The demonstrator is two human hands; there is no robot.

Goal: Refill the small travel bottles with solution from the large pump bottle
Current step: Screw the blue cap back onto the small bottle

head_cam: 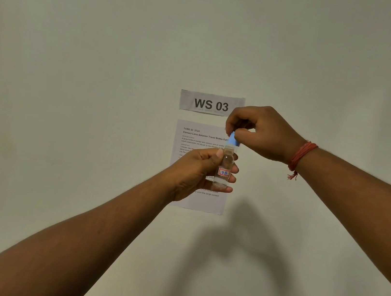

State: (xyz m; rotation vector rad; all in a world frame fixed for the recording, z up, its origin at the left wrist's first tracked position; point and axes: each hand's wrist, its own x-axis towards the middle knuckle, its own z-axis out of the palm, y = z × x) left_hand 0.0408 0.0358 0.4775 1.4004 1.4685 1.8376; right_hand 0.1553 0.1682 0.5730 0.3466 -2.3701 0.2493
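Wall: the pale wall [97,82] fills everything behind my grip, with the task sheet [197,198] and WS 03 sign [211,104] straight beyond.
Left hand [195,170]: wrapped round the small travel bottle [224,167], upright.
Right hand [260,132]: just above, fingertips pinching the blue cap [233,139], tilted at the neck.
Pump bottle: not in view.
Risk: I reckon a crooked cap cross-threads or slips and drops.
Room: open air on every side.

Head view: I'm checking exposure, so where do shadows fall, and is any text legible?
Head view: the hands cast a soft dark shadow low on the pale wall; the bold "WS 03" paper sign reads sharply; the white printed task sheet has a readable heading but blurry small print; glare at the left edge.
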